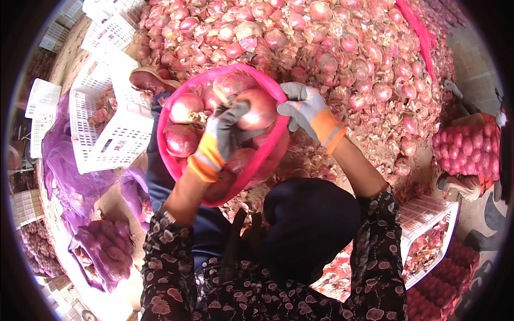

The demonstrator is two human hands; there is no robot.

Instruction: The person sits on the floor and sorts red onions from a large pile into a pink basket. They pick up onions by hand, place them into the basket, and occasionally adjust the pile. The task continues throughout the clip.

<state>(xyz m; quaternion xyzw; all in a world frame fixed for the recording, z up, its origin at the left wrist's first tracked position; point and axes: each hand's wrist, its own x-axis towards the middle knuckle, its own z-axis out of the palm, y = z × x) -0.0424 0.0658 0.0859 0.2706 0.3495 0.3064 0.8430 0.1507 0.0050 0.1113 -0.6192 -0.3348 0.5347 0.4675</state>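
A pink mesh bag [164,148] with a thick rim stands open in front of me, with several large red onions [181,140] inside. Over its mouth, my left hand [227,130], in a grey-palmed glove with an orange cuff, has its fingers around a big red onion [259,106]. The thumb lies across that onion's side near its dry neck. My right hand [303,108], gloved the same way, pinches the bag's right rim. The bag's lower part is partly hidden behind my left forearm.
A wide heap of red onions [321,60] and loose skins spreads ahead. White plastic crates [110,138] and purple mesh sacks [106,248] lie left. At right are another crate [425,240], a filled red mesh bag [466,150] and another person's gloved hand [453,88].
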